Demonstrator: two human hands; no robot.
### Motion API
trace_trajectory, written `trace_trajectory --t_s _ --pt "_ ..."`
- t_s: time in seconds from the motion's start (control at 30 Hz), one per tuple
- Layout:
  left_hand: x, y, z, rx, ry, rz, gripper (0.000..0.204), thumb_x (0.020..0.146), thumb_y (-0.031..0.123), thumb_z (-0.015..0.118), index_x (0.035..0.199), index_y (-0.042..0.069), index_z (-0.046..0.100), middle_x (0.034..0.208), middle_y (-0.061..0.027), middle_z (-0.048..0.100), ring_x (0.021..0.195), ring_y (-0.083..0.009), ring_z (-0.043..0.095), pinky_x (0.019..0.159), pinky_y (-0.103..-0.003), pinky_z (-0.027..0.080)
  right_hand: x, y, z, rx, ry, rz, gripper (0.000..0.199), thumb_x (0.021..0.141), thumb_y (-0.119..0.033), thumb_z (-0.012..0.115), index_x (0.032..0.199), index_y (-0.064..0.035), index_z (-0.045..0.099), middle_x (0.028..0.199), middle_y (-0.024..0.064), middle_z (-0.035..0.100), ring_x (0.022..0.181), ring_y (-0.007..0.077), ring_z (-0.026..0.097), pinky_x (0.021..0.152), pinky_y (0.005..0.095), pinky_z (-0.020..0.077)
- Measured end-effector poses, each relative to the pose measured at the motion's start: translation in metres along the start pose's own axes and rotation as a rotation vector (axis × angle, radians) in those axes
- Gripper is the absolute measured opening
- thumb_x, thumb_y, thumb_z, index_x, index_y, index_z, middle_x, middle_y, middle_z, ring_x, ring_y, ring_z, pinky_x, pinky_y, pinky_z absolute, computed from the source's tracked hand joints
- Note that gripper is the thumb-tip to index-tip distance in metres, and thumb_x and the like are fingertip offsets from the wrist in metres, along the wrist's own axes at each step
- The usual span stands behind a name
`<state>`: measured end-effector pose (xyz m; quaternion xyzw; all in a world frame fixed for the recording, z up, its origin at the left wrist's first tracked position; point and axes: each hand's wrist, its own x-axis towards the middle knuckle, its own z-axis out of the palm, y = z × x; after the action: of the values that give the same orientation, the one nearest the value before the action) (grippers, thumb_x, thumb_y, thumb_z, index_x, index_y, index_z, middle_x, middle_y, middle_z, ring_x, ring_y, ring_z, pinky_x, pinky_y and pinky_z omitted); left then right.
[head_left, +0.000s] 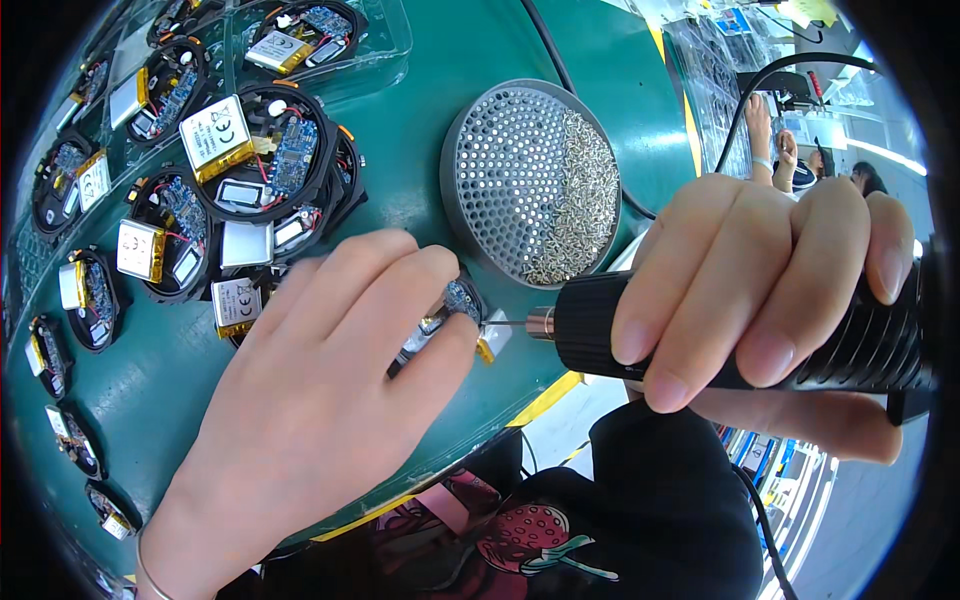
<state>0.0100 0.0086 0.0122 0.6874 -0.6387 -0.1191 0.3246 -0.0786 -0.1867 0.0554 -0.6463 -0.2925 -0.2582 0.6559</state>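
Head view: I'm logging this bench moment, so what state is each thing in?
left hand: pressed flat over a round assembly, fingers spread.
right hand: closed around the electric screwdriver.
electric screwdriver: held level, bit tip at the assembly's edge.
round assembly: open, circuit board exposed, mostly covered.
screw tray: screws heaped on its right side.
other assemblies: open, batteries and boards showing, some stacked.
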Motion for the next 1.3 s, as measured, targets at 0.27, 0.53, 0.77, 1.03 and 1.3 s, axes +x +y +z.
trace_trajectory --t_s 0.27,0.53,0.77,1.03,1.3 --pt "-0.001 0.000 0.011 -0.134 0.112 -0.028 0.039 0.061 0.008 0.077 0.097 0.004 0.063 0.110 -0.0139 0.055 0.099 -0.0364 0.056 0.081 -0.045 0.049 -0.015 0.006 0.017 0.067 0.333 -0.183 0.064 0.079 -0.046 0.072 0.108 0.0010 0.040 0.076 0.0080 0.055 0.039 0.0155 0.055 0.028 0.0251 0.0464" --pt "-0.001 0.003 0.011 -0.112 0.118 -0.048 0.036 0.059 0.008 0.077 0.093 0.002 0.066 0.108 -0.0142 0.055 0.096 -0.0354 0.057 0.079 -0.044 0.049 -0.009 -0.011 0.031 0.007 0.573 -0.203 0.060 0.079 -0.043 0.074 0.105 -0.0010 0.040 0.069 0.0056 0.055 0.038 0.0145 0.056 0.028 0.0245 0.0476" --pt "-0.007 -0.003 0.010 -0.138 0.133 -0.048 0.037 0.057 0.006 0.078 0.092 0.001 0.067 0.108 -0.0150 0.055 0.095 -0.0352 0.057 0.078 -0.043 0.050 -0.010 0.003 0.029 0.017 0.229 -0.012 0.056 0.082 -0.039 0.073 0.103 0.0000 0.038 0.066 0.0063 0.054 0.037 0.0156 0.055 0.030 0.0281 0.0509" --pt "-0.016 -0.007 0.007 -0.213 0.137 -0.079 0.036 0.056 0.005 0.078 0.090 0.002 0.066 0.110 -0.0152 0.055 0.097 -0.0354 0.057 0.079 -0.043 0.048 -0.008 0.009 0.035 0.041 0.164 -0.020 0.055 0.083 -0.037 0.072 0.102 0.0004 0.036 0.067 0.0082 0.055 0.039 0.0189 0.057 0.031 0.0309 0.0517" --pt "-0.023 -0.013 0.006 -0.241 0.173 -0.063 0.029 0.055 -0.001 0.074 0.081 0.000 0.062 0.109 -0.0159 0.057 0.096 -0.0360 0.058 0.079 -0.043 0.050 0.003 0.005 0.031 0.013 -0.105 0.102 0.059 0.083 -0.037 0.071 0.105 0.0017 0.032 0.071 0.0109 0.058 0.044 0.0228 0.061 0.036 0.0360 0.0555"
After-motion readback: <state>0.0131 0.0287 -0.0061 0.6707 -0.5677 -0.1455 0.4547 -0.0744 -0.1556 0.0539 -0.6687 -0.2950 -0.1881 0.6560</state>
